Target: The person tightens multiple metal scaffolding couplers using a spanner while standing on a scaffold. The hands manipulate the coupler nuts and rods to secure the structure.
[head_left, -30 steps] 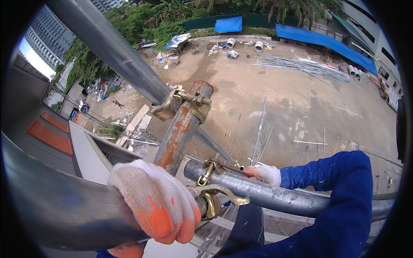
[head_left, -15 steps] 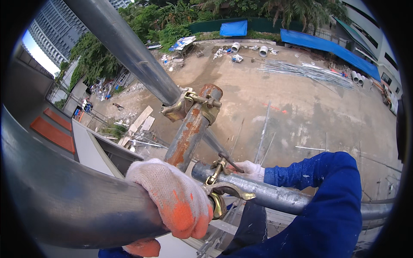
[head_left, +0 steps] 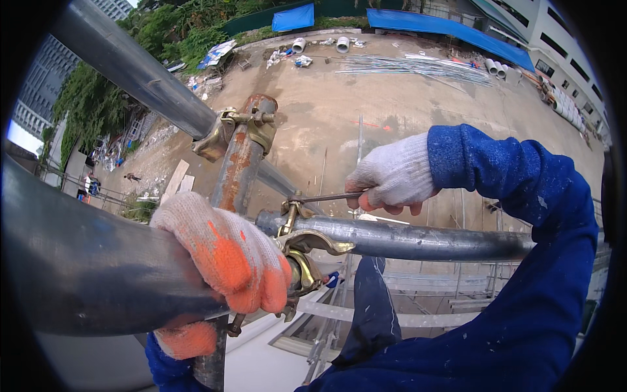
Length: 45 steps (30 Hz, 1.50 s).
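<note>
My left hand (head_left: 222, 255), in a white knit glove with orange-coated palm, is wrapped round a thick grey steel scaffold pipe (head_left: 98, 255). Close to its fingers, a brass-coloured scaffold clamp (head_left: 317, 240) sits at the end of another pipe (head_left: 418, 240) that runs right. My right hand (head_left: 395, 173), gloved alike, is closed on the handle of a thin dark wrench (head_left: 330, 196). The wrench's far end meets the clamp's bolt (head_left: 289, 219). Beyond my left hand, a rusty pipe (head_left: 234, 178) is joined by a second clamp (head_left: 261, 134) to a slanting pipe (head_left: 140, 75).
Far below lies a concrete yard (head_left: 307, 140) with a stack of long metal pipes (head_left: 418, 68), concrete rings (head_left: 343, 44) and a blue tarpaulin roof (head_left: 450, 32). Beneath me are scaffold planks (head_left: 424, 320) and my dark trouser leg (head_left: 369, 307).
My right hand has come up from behind the right-hand pipe to above it, swinging the wrench handle up to nearly level. My left hand keeps its grip. The whole view has shifted.
</note>
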Each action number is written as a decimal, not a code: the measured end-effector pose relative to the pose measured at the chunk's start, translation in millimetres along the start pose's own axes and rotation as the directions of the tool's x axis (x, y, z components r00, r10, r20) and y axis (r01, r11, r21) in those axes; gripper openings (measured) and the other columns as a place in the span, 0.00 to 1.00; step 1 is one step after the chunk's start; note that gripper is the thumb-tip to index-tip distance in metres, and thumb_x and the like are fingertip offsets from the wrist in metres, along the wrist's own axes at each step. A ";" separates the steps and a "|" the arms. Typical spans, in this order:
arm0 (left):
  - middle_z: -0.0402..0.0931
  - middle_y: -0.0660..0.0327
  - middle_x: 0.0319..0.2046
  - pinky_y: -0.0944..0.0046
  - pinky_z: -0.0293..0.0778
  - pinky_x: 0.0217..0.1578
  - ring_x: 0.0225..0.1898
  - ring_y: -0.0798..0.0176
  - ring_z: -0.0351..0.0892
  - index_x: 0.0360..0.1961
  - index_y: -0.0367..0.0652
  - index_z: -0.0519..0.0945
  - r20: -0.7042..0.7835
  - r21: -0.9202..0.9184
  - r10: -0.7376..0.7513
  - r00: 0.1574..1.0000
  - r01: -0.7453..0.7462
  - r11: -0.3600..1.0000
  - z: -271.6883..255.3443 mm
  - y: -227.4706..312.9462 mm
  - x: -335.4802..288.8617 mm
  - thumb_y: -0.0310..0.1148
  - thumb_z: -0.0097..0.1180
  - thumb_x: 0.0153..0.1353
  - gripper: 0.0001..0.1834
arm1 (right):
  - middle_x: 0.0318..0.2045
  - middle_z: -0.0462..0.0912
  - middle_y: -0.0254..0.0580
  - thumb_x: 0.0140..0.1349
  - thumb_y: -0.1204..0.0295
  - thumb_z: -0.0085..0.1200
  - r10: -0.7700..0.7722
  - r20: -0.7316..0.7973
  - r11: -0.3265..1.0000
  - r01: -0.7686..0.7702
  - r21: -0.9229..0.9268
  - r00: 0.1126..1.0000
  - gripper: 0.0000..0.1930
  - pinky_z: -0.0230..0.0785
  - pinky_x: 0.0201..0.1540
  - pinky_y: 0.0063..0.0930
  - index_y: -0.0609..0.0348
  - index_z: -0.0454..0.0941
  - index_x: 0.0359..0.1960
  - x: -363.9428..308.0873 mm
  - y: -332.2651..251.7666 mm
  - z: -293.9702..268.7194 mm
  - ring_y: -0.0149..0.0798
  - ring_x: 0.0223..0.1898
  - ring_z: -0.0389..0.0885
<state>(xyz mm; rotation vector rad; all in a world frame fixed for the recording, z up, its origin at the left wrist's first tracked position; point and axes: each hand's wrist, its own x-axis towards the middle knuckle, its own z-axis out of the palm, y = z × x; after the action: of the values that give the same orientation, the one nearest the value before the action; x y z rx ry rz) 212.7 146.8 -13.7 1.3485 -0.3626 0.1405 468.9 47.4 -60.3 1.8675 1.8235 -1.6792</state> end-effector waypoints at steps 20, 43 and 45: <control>0.79 0.54 0.26 0.48 0.77 0.37 0.31 0.50 0.82 0.34 0.35 0.77 -0.213 0.068 0.061 0.975 -0.047 0.997 23.8 3.5 -1.7 0.35 0.68 0.50 0.16 | 0.34 0.78 0.50 0.63 0.66 0.50 -0.838 -0.349 0.439 0.898 0.027 0.420 0.14 0.71 0.39 0.33 0.60 0.72 0.47 230.2 27.9 90.4 0.43 0.33 0.77; 0.78 0.54 0.26 0.44 0.76 0.38 0.31 0.47 0.82 0.35 0.39 0.74 -0.174 -0.019 0.123 0.977 -0.129 0.992 12.3 -8.6 1.6 0.36 0.72 0.45 0.21 | 0.20 0.73 0.29 0.67 0.61 0.46 -0.393 -0.084 0.873 0.400 0.278 0.916 0.14 0.63 0.20 0.20 0.55 0.73 0.48 81.4 66.4 41.5 0.23 0.19 0.68; 0.78 0.54 0.27 0.44 0.76 0.40 0.33 0.47 0.82 0.37 0.39 0.73 -0.136 0.000 0.075 0.988 -0.076 0.997 10.8 -3.8 1.5 0.35 0.72 0.46 0.22 | 0.19 0.72 0.30 0.68 0.59 0.44 -0.319 -0.091 0.912 0.332 0.241 0.943 0.16 0.64 0.19 0.21 0.55 0.72 0.48 48.6 52.7 31.5 0.24 0.17 0.69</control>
<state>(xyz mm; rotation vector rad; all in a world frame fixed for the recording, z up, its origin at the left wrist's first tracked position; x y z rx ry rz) 213.4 135.3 -14.9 1.3129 -0.2985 0.2929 474.1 43.8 -138.4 1.7790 2.1299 -2.0812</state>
